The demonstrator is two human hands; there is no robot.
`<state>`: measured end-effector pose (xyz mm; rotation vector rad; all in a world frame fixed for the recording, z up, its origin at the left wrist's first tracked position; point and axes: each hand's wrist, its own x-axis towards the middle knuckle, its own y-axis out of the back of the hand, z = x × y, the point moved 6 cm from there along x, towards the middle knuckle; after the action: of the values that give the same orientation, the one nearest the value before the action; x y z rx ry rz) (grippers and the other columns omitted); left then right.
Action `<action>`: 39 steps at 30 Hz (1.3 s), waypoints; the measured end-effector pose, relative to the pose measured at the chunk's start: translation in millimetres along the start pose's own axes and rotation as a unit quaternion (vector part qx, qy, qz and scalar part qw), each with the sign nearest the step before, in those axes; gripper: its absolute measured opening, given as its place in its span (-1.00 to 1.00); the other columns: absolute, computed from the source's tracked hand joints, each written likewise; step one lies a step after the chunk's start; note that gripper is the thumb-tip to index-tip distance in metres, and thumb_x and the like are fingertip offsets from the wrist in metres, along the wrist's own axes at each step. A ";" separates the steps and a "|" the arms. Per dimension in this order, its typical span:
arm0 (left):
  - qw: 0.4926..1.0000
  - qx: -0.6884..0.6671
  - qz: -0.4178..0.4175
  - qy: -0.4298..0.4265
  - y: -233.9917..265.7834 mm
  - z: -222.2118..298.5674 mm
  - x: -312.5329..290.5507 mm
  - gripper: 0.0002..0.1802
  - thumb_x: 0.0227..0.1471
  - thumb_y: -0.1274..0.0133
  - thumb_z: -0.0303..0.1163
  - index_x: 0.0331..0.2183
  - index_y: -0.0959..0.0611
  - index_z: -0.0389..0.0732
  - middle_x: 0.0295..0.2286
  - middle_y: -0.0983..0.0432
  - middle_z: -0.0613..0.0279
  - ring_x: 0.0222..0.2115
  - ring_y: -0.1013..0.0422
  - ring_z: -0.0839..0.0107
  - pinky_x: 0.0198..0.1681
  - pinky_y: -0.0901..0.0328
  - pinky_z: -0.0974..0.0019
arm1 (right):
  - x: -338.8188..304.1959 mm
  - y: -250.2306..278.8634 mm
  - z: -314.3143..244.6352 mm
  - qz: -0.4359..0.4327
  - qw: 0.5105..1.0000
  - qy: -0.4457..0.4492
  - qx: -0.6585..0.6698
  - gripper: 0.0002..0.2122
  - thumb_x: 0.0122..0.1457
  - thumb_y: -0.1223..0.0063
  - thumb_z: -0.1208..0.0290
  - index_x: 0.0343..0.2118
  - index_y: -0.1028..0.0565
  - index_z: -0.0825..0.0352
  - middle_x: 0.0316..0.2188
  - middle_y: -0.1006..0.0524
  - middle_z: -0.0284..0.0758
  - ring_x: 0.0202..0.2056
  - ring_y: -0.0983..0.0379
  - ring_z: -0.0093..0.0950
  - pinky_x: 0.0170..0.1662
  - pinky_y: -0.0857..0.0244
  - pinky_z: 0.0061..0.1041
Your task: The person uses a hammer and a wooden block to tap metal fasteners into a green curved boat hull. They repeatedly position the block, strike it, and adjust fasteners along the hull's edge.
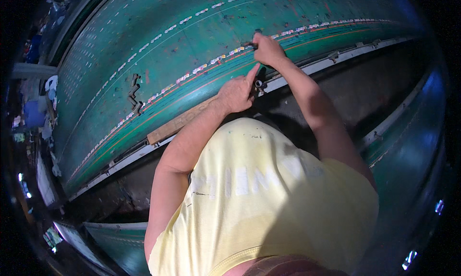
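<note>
My right hand (270,51) is closed above the green surface. Its fingers curl round a small dark piece (250,46), mostly hidden, whose kind I cannot make out. Beside the front edge, my left hand (236,94) holds nothing that I can see; its index finger stretches toward my right hand and the other fingers are partly curled. Just right of the left hand, a dark metal fitting with a round end (260,85) sits at the edge rail. Both hands are over the long green table (187,50), close to a row of small printed labels (199,69) along it.
Several angled metal brackets (134,94) lie on the table to the left. A wooden strip (175,123) runs along the front edge beside a pale metal rail (312,70). A second green surface (408,146) shows at the right. Clutter fills the far left.
</note>
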<state>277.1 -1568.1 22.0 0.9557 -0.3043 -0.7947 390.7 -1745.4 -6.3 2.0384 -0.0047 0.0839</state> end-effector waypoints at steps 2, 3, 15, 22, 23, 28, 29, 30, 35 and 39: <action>1.000 -0.007 -0.014 0.007 -5.9 -1.9 2.3 0.27 0.02 -0.35 -0.41 0.56 0.05 -0.14 -0.04 -0.66 -0.30 -0.06 -0.60 -0.31 0.05 -0.50 -0.20 | -19.0 18.4 20.1 0.037 0.995 -0.036 0.082 -0.75 0.19 -0.13 0.55 -0.07 -0.61 0.24 -0.19 -0.68 -0.07 -0.12 -0.67 -0.06 -0.04 -0.50 -0.12; 1.000 -0.005 -0.008 0.008 -5.1 -1.1 0.9 0.26 0.02 -0.35 -0.40 0.56 0.04 -0.16 -0.07 -0.65 -0.30 -0.07 -0.60 -0.30 0.05 -0.50 -0.20 | -34.7 32.6 22.9 0.064 0.991 -0.039 0.109 -0.78 0.21 -0.14 0.54 -0.08 -0.61 0.25 -0.21 -0.66 -0.09 -0.15 -0.67 -0.09 -0.07 -0.49 -0.16; 1.000 -0.001 -0.009 0.020 -3.4 -1.2 -2.1 0.33 0.02 -0.37 -0.36 0.57 0.14 -0.20 -0.05 -0.64 -0.31 -0.04 -0.60 -0.29 0.09 -0.49 -0.18 | -231.9 101.5 -64.9 0.341 0.905 0.202 0.154 -0.99 0.23 -0.18 0.54 -0.31 -0.58 0.32 -0.29 -0.55 -0.12 -0.17 -0.54 -0.15 -0.08 -0.42 -0.15; 0.999 0.008 -0.026 0.028 0.4 2.5 1.8 0.32 0.00 -0.36 -0.38 0.57 0.12 -0.20 -0.08 -0.66 -0.30 -0.05 -0.60 -0.28 0.07 -0.50 -0.18 | -214.5 38.4 -50.3 0.143 0.955 0.109 0.235 -0.98 0.31 -0.18 0.59 -0.27 -0.56 0.40 -0.32 -0.52 -0.14 -0.32 -0.52 -0.11 -0.23 -0.42 -0.21; 1.000 0.005 -0.016 0.024 -1.8 -0.9 0.9 0.33 0.00 -0.35 -0.41 0.57 0.14 -0.19 -0.05 -0.65 -0.31 -0.04 -0.59 -0.30 0.07 -0.49 -0.20 | -211.5 53.5 -53.0 0.170 0.942 0.118 0.263 -0.98 0.32 -0.18 0.61 -0.26 -0.56 0.41 -0.32 -0.51 -0.13 -0.33 -0.52 -0.11 -0.24 -0.42 -0.23; 0.999 -0.007 -0.008 0.030 -8.2 -9.4 -0.9 0.35 -0.02 -0.33 -0.49 0.57 0.17 -0.17 0.05 -0.65 -0.26 0.01 -0.57 -0.34 0.11 -0.46 -0.21 | -229.4 136.5 -74.5 0.363 0.878 0.222 0.219 -0.87 0.19 -0.19 0.70 -0.24 -0.57 0.35 -0.33 -0.52 -0.11 -0.34 -0.53 -0.16 -0.27 -0.45 -0.25; 1.000 -0.009 -0.005 0.023 -7.8 -7.2 -0.3 0.35 -0.02 -0.32 -0.49 0.57 0.17 -0.17 0.05 -0.65 -0.27 0.01 -0.57 -0.34 0.10 -0.47 -0.21 | -236.3 130.2 -74.2 0.385 0.863 0.240 0.221 -0.86 0.17 -0.20 0.70 -0.25 -0.56 0.34 -0.34 -0.51 -0.13 -0.33 -0.53 -0.18 -0.26 -0.45 -0.25; 1.000 -0.011 0.000 0.017 -7.1 -5.7 0.9 0.35 -0.02 -0.32 -0.49 0.57 0.17 -0.17 0.04 -0.65 -0.28 0.00 -0.57 -0.34 0.09 -0.47 -0.22 | -243.1 114.9 -69.1 0.407 0.847 0.258 0.223 -0.86 0.15 -0.20 0.70 -0.26 -0.56 0.34 -0.35 -0.50 -0.15 -0.33 -0.53 -0.20 -0.25 -0.45 -0.24; 1.000 0.005 0.002 0.004 -1.8 -1.4 3.5 0.31 -0.02 -0.33 -0.40 0.56 0.11 -0.22 -0.08 -0.67 -0.26 -0.06 -0.60 -0.28 0.05 -0.48 -0.19 | -218.5 12.5 -44.4 0.076 0.967 0.098 0.221 -0.87 0.38 -0.17 0.53 -0.32 -0.49 0.42 -0.41 -0.43 -0.12 -0.33 -0.52 -0.13 -0.26 -0.37 -0.16; 1.000 -0.005 -0.014 0.022 -2.4 0.0 1.0 0.33 -0.01 -0.32 -0.44 0.57 0.14 -0.19 -0.03 -0.67 -0.30 -0.05 -0.59 -0.32 0.05 -0.48 -0.21 | -212.2 68.2 -57.3 0.173 0.917 0.126 0.335 -0.93 0.34 -0.14 0.58 -0.31 -0.51 0.44 -0.39 -0.49 -0.11 -0.34 -0.53 -0.09 -0.26 -0.42 -0.24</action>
<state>276.7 -1569.6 20.0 0.9692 -0.2500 -0.7994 173.0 -1732.2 67.1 2.6770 -0.2000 0.6487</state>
